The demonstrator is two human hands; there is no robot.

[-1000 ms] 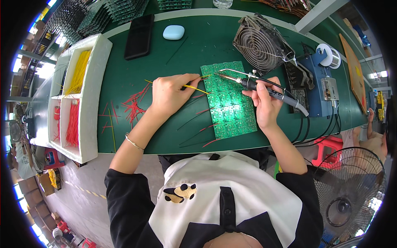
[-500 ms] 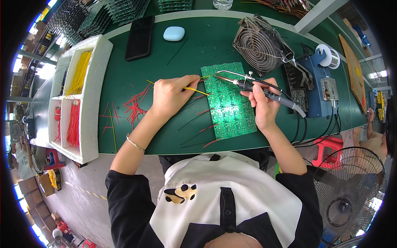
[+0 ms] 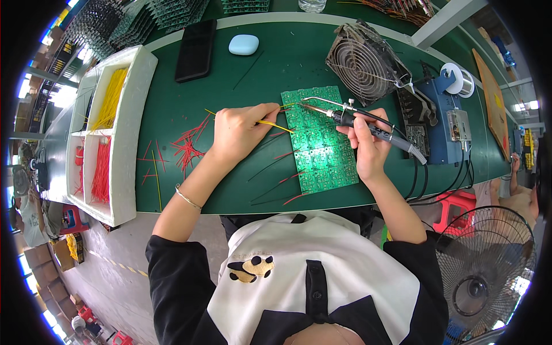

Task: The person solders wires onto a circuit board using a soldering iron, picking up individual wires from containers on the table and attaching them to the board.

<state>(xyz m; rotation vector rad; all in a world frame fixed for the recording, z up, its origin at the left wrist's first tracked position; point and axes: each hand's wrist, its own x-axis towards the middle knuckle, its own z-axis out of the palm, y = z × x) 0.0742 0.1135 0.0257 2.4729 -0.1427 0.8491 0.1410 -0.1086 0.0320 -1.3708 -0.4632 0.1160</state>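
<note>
A green circuit board panel [image 3: 325,141] lies on the bench in front of me, with red, black and yellow wires along its left edge. My left hand [image 3: 238,127] pinches yellow wires [image 3: 276,125] just left of the panel; one wire end reaches its upper left part. In my right hand [image 3: 371,141] is a soldering iron [image 3: 345,119], held like a pen. A thin metal tube is fixed along the iron, and its end meets the iron's tip over the board's upper left. Fingers hide part of the wires.
At left stands a white foam tray [image 3: 129,135] with yellow and red wires; loose red wires [image 3: 187,146] lie beside it. A black phone [image 3: 195,52] and light-blue case [image 3: 244,45] lie behind. A caged fan [image 3: 365,63] and a blue solder feeder [image 3: 445,109] stand at right.
The whole picture has shifted very slightly. Both hands, the yellow wires and the soldering iron keep practically the same places over the board.
</note>
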